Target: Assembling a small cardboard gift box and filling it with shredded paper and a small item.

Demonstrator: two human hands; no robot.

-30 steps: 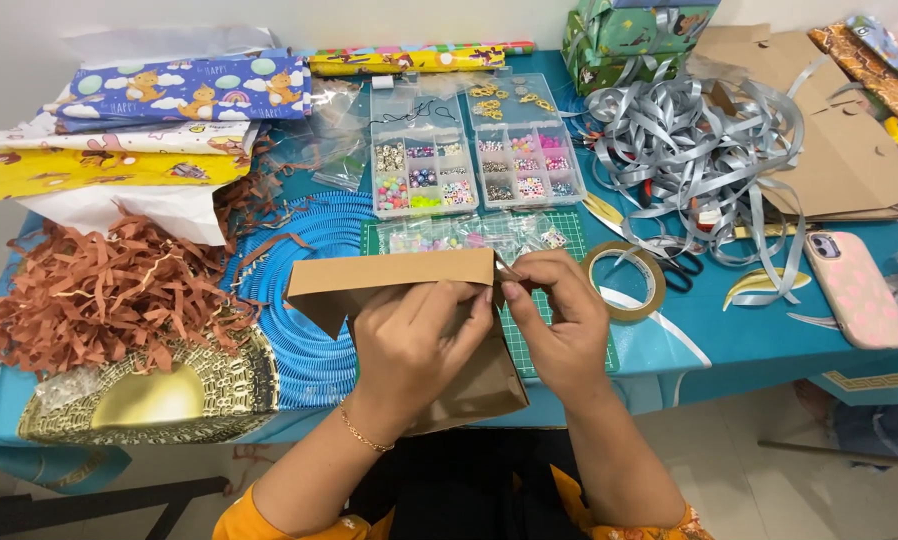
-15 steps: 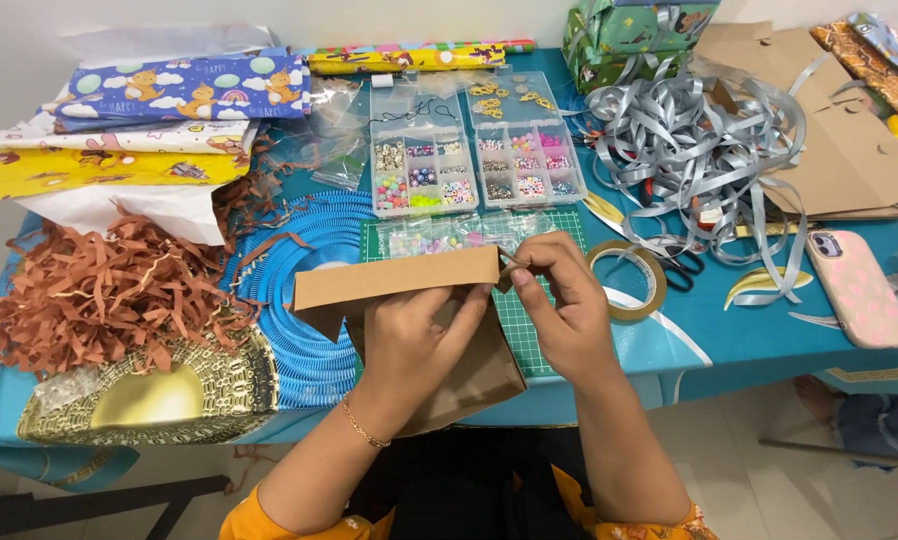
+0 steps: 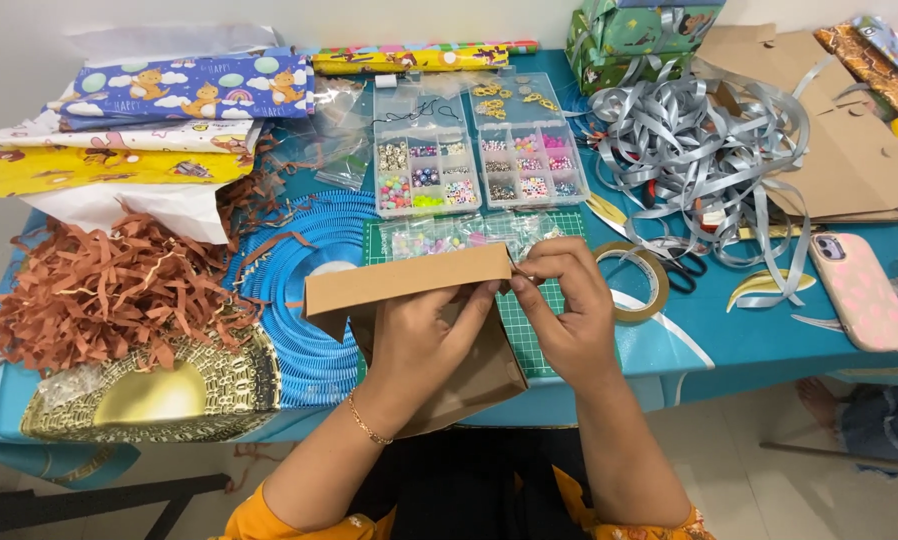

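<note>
While held above the near edge of the surface [image 3: 729,365], brown cardboard box [image 3: 419,330] gripped by both hands: left hand [image 3: 424,350] spread against its inner wall, fingers closed over the folded top flap; right hand [image 3: 569,320] pinching the flap's right end, fingers closed on something too small to tell. Just beyond, green cutting mat [image 3: 544,330] under a clear bag of beads [image 3: 449,238]. Right of the hands, tape roll [image 3: 634,285], scissors partly under grey ribbon [image 3: 699,150], pink phone [image 3: 862,290]. Left, brown paper shred [image 3: 109,290]. Farther back, two bead organisers [image 3: 479,165], then gift-wrap sheets [image 3: 159,110].
</note>
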